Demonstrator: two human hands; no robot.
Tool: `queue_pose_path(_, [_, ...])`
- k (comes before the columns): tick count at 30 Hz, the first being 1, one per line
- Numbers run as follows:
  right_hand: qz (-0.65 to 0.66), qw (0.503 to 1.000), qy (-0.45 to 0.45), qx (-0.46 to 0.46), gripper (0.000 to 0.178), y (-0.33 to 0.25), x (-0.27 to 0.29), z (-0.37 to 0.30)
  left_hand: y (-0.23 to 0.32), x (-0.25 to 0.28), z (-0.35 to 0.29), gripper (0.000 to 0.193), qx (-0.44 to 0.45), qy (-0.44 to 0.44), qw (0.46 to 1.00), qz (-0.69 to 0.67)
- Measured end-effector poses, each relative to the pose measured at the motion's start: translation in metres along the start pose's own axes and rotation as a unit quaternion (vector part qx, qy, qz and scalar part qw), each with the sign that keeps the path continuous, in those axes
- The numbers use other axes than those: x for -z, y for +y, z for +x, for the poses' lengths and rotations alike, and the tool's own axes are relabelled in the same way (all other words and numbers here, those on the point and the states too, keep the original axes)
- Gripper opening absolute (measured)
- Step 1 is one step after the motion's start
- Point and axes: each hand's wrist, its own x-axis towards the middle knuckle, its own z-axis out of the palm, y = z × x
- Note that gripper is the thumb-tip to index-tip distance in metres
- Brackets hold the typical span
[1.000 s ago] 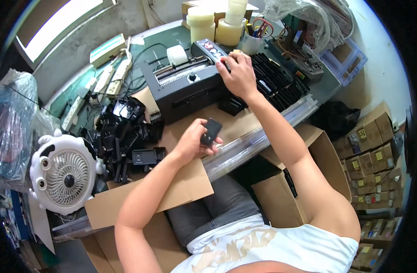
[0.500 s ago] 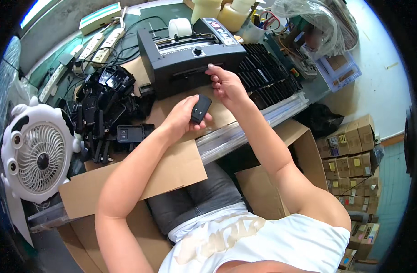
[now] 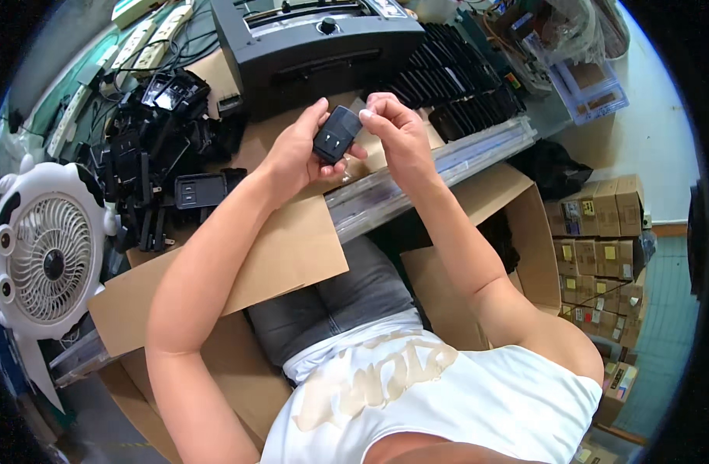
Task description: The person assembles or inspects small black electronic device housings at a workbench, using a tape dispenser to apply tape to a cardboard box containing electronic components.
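Note:
My left hand [image 3: 296,151] grips a black plug-in charger [image 3: 337,137], its two flat metal prongs facing up. My right hand [image 3: 398,135] is closed in a pinch at the charger's right edge. Whatever lies between those fingertips is too small or thin to make out. Just beyond both hands stands a dark grey box-shaped machine [image 3: 323,58] with a front slot and a round knob. A heap of black chargers [image 3: 149,147] lies to the left, and one charger [image 3: 200,191] rests apart at the heap's near side.
Rows of black flat pieces [image 3: 447,77] stand right of the machine. A white animal-shaped fan [image 3: 49,240] is at the left, below power strips [image 3: 149,42]. A cardboard flap [image 3: 285,255] lies under my left forearm. An open carton [image 3: 536,240] and stacked small boxes [image 3: 594,263] are at the right.
My right hand has come from the machine's front slot down to the charger in my left hand. The charger has turned slightly. The whole view has shifted, with the machine now higher in it.

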Motion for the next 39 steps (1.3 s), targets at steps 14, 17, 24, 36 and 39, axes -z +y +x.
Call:
queue_pose_path(14, [-0.11,0.993,-0.031,0.019,0.011,-0.006,-0.004,-0.006,0.001,-0.008,-0.006,0.037,-0.026,-0.025,0.999,0.025])
queue_pose_path(17, [-0.118,0.992,-0.029,0.021,0.012,-0.006,-0.005,-0.005,-0.001,-0.006,-0.005,0.03,-0.039,-0.02,0.999,0.032])
queue_pose_path(24, [-0.134,0.991,-0.022,0.02,0.015,-0.006,-0.008,-0.005,0.002,-0.012,-0.009,0.024,-0.045,0.003,0.997,0.059])
queue_pose_path(36, [-0.1,0.994,-0.039,-0.016,0.016,-0.005,-0.009,-0.005,-0.002,-0.016,-0.008,0.021,-0.056,0.011,0.992,0.111])
queue_pose_path(39, [-0.074,0.994,-0.061,-0.043,0.018,-0.007,-0.006,-0.005,-0.002,-0.016,-0.009,0.021,-0.055,-0.004,0.991,0.121])
